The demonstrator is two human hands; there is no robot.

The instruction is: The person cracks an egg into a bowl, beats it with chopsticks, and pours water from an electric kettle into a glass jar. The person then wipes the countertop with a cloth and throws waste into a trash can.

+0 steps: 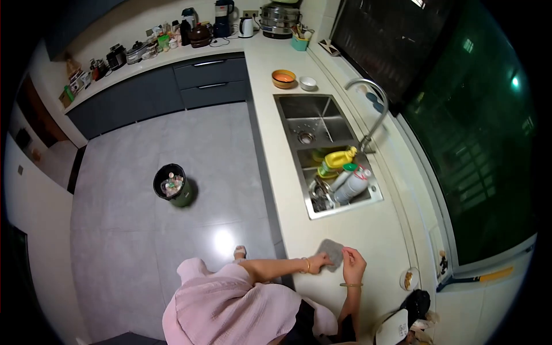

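Grey and plain, with rounded corners, the small cloth (330, 248) is spread at the cream countertop (368, 230), just on the near side of the double-bowl sink (339, 213). The person's left hand (319, 263), a bangle at its wrist, has its fingers over the cloth's lower left part; whether they grip it or only press on it, one cannot tell. The right hand (353, 263) pinches the cloth's right edge between thumb and fingertips, the other fingers curled. In the sink's near basin lie a yellow bottle (337, 161), a grey bottle (352, 186) and some metal pieces (319, 195) too jumbled to tell apart. The far basin shows its round drain strainer (306, 137). Beyond it an orange bowl (283, 79) stands beside a smaller white bowl (308, 84). Near the window wall, a little white dish (409, 279) holds brownish bits. On the tiled floor (126, 201), a green waste bin (183, 197) with a black liner contains crumpled rubbish (172, 184).
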